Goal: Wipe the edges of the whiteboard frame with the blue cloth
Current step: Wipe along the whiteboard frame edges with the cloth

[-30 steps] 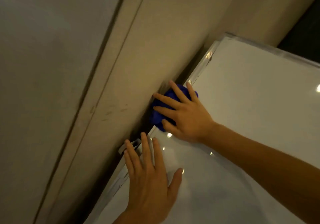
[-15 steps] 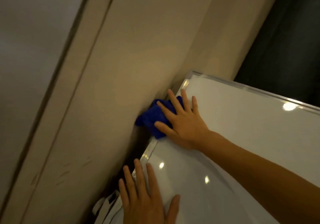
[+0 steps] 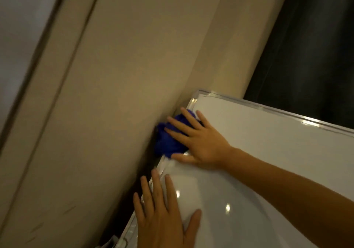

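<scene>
The whiteboard (image 3: 268, 161) fills the lower right, its silver frame (image 3: 268, 111) running along the left and top edges. A bunched blue cloth (image 3: 167, 141) lies on the left frame edge, close below the top left corner. My right hand (image 3: 199, 142) presses flat on the cloth, fingers spread, holding it against the frame. Lower down, my left hand (image 3: 162, 215) rests flat on the board surface near the same edge, fingers apart, holding nothing.
A beige wall (image 3: 124, 75) stands directly left of the board, leaving only a narrow dark gap beside the frame. A dark window or curtain (image 3: 316, 46) lies beyond the top edge. A pale door panel (image 3: 23, 27) shows at far left.
My right hand has slid the blue cloth up along the left frame edge toward the top corner. My left hand stays flat on the board, and the view has tilted upward.
</scene>
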